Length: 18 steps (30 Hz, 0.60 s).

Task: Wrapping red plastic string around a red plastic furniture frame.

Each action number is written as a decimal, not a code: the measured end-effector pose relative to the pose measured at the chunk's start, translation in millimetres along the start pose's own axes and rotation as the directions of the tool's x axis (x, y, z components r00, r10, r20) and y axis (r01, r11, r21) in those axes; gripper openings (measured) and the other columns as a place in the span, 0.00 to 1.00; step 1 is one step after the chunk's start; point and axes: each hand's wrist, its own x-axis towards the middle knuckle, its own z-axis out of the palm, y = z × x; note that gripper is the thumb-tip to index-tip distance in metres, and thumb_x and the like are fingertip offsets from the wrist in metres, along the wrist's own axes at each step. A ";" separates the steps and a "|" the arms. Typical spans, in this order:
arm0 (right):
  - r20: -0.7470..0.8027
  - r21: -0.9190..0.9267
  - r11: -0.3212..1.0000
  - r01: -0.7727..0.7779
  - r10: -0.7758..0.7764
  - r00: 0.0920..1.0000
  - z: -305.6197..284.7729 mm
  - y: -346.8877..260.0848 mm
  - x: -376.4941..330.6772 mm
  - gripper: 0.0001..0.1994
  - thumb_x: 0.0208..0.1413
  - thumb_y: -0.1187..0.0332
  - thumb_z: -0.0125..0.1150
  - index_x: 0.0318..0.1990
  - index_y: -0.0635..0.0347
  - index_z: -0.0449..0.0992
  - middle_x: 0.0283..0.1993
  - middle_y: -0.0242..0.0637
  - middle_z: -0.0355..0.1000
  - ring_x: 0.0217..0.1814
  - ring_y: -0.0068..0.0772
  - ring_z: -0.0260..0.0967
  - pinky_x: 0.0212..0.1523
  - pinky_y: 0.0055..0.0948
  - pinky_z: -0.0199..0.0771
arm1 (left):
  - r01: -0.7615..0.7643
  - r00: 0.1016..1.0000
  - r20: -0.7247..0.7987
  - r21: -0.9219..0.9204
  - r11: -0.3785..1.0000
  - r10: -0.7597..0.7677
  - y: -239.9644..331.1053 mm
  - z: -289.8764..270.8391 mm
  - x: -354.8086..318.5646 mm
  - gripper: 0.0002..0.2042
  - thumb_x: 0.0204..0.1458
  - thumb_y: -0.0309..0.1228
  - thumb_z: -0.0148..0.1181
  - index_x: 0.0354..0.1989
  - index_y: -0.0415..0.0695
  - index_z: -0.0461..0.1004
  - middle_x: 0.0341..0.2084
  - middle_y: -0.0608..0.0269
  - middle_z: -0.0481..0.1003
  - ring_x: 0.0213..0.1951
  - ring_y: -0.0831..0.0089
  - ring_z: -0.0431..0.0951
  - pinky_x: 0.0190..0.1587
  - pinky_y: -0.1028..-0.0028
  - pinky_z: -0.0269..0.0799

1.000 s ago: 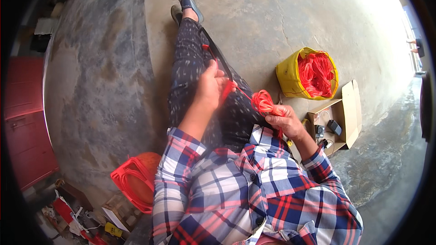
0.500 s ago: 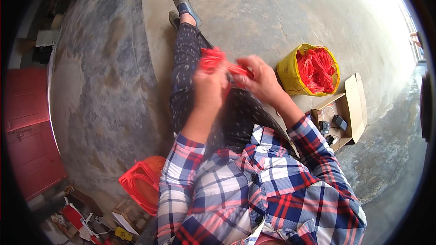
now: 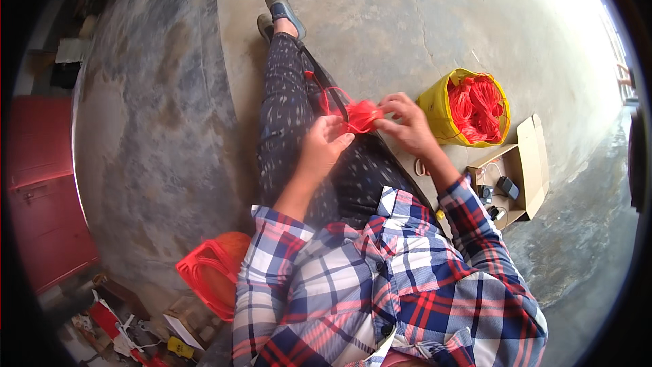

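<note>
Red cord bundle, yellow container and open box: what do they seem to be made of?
Red cord bundle: probably plastic, fairly glossy; its strands look bright and slightly see-through.
Yellow container: perhaps flexible plastic or coated fabric; smooth-looking wall, uneven rim.
Open box: apparently matte cardboard; plain brown panels, thin flap.

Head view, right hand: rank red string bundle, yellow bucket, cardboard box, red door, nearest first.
1. Red string bundle: left, at the right hand.
2. Yellow bucket: right.
3. Cardboard box: lower right.
4. Red door: far left.
</note>
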 end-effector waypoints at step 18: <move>0.140 0.672 0.659 -0.338 0.336 0.931 -45.8 -25.3 -37.3 0.12 0.57 0.70 0.53 0.47 0.64 0.70 0.30 0.27 0.66 0.29 0.16 0.63 0.28 0.19 0.65 | -0.006 1.000 0.010 0.087 0.996 0.005 -9.6 12.1 -14.3 0.07 0.51 0.22 0.63 0.37 0.38 0.74 0.30 0.67 0.77 0.33 0.84 0.74 0.37 0.82 0.71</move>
